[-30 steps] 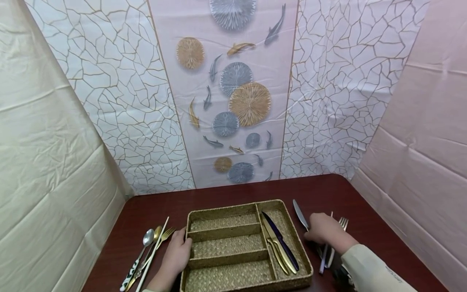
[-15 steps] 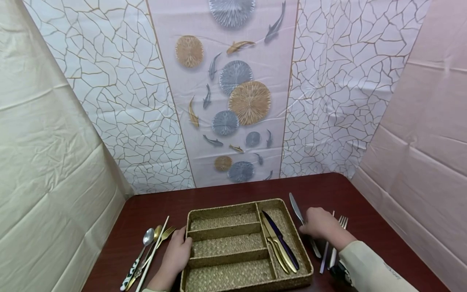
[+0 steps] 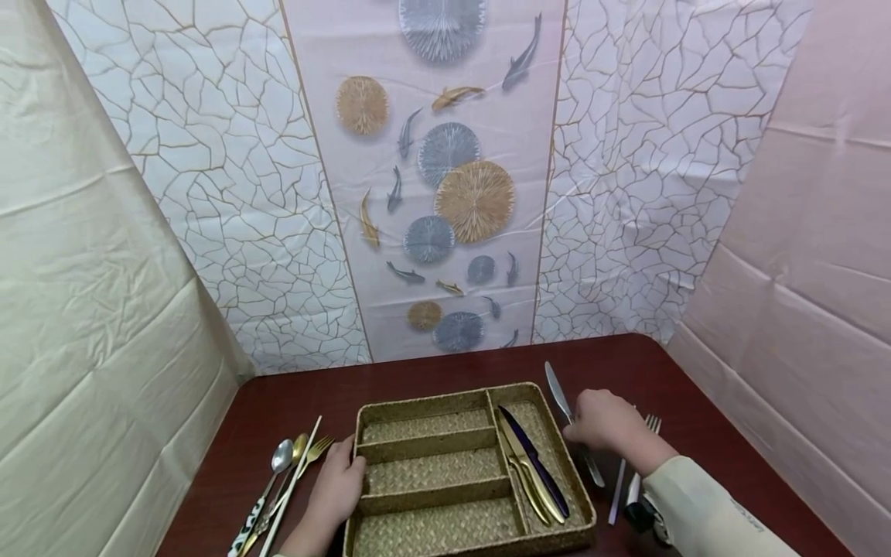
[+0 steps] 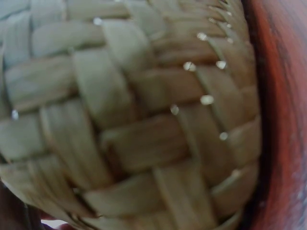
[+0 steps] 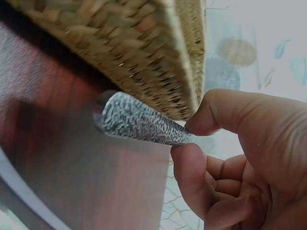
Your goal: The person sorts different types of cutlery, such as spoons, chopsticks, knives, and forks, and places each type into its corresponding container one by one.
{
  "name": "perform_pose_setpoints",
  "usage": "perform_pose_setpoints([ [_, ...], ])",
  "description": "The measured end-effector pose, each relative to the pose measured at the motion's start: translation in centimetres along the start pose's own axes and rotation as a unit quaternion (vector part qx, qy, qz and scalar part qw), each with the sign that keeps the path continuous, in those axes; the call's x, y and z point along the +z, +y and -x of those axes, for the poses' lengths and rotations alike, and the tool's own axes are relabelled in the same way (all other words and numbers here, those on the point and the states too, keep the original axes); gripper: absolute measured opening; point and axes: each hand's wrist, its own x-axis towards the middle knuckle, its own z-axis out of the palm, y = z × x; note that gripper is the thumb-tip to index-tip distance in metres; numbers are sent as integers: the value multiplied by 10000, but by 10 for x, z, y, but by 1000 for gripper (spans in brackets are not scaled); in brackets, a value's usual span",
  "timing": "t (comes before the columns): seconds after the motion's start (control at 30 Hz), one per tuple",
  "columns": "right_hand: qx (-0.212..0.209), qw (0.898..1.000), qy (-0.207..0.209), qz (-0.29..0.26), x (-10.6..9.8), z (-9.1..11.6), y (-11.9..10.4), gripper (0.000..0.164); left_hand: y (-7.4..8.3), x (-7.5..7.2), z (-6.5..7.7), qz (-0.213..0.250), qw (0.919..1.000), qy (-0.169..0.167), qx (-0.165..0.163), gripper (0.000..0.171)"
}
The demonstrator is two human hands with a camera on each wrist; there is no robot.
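Observation:
My right hand pinches a silver table knife between thumb and fingertips, just right of the woven tray. In the right wrist view the knife's mottled, textured handle points away from the fingers, beside the tray's outer wall. My left hand holds the tray's left edge; its wrist view is filled by the weave. Inside the tray's right compartment lie a dark knife and gold-coloured knives.
Left of the tray lie a silver spoon with a patterned handle, a gold fork, a gold spoon and a pale chopstick. Right of it, a silver fork and a pale stick lie partly under my right arm.
My right hand has moved left and slightly away from me with the table knife, nearer the tray's right wall. The left hand and tray have stayed put.

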Motion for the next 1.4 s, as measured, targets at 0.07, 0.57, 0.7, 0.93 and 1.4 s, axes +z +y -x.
perform_pose_setpoints([
  [0.07, -28, 10000, 37, -8, -1, 1, -4, 44, -1, 0, 1, 1, 10000, 12, -1, 53],
  [0.57, -413, 9989, -161, 161, 1, 15, -43, 41, -2, 0, 0, 98, 9998, -109, -151, 53],
  [0.7, -380, 9989, -224, 186, 8, 15, -50, 42, -1, 0, -2, 92, 9998, -107, -125, 54],
  [0.93, -542, 9976, -261, 346, 22, 11, -57, 33, 2, -1, -2, 60, 9999, -105, -87, 54],
  [1.4, -659, 9922, -232, 1029, 32, 20, -73, 32, 2, -1, 2, 53, 10000, -53, -45, 54],
])
